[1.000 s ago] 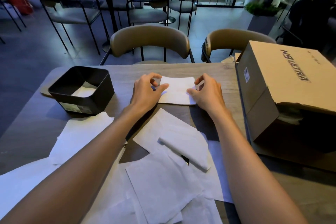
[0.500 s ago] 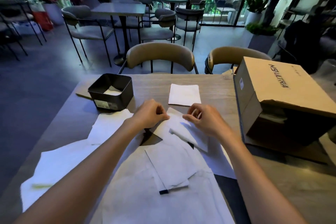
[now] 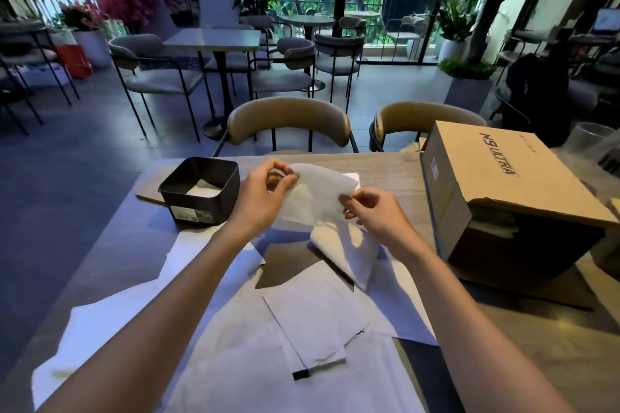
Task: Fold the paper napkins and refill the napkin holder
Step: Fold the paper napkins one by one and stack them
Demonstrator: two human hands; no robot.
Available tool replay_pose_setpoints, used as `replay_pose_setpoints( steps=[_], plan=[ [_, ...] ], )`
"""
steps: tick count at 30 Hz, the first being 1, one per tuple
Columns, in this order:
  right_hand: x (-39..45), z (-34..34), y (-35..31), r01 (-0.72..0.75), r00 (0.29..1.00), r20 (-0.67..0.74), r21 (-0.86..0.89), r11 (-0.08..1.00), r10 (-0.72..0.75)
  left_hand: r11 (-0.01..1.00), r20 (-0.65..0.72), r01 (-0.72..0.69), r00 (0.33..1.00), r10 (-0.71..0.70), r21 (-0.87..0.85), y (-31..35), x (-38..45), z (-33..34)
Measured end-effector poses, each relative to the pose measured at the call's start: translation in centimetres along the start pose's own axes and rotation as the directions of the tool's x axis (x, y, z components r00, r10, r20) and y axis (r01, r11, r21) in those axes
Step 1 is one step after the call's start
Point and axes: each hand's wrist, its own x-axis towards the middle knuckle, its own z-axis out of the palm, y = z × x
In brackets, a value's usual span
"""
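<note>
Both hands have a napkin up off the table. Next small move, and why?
Probably bring the two pinched edges together to start the fold. The left hand and right hand each pinch the lifted napkin, which hangs open and unfolded above the table; the napkin holder has room.

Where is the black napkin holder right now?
In the head view the black napkin holder stands on the table's far left part, just left of the left hand, with white napkins inside.

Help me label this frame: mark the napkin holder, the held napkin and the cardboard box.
napkin holder (image 3: 214,208): head view, front wall.
held napkin (image 3: 322,198): head view, middle of lifted sheet.
cardboard box (image 3: 486,164): head view, top panel.
</note>
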Motion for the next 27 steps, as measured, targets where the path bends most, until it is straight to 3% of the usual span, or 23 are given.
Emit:
replay_pose_setpoints(
  steps=[5,14,18,27],
  plan=[
    [3.7,-0.1,0.1,0.012,0.988,-0.155,0.065,0.998,-0.002,0.991,0.066,0.113,0.992,-0.108,-0.076,-1.1,2.4,1.2],
    [11.3,-0.6,3.7,-0.023,0.977,-0.209,-0.261,0.965,-0.033,0.973,0.083,0.229,0.970,-0.229,0.002,-3.5,6.2,4.8],
    [12.6,-0.3,5.6,-0.114,0.983,-0.176,-0.324,0.939,0.059,0.973,0.097,0.219,0.969,-0.226,0.078,-5.0,7.0,5.3],
    [12.3,0.0,6.6,-0.129,0.972,-0.233,-0.472,0.872,0.017,0.955,0.071,0.118,0.987,-0.142,0.272,-6.5,7.2,5.9]
  ],
)
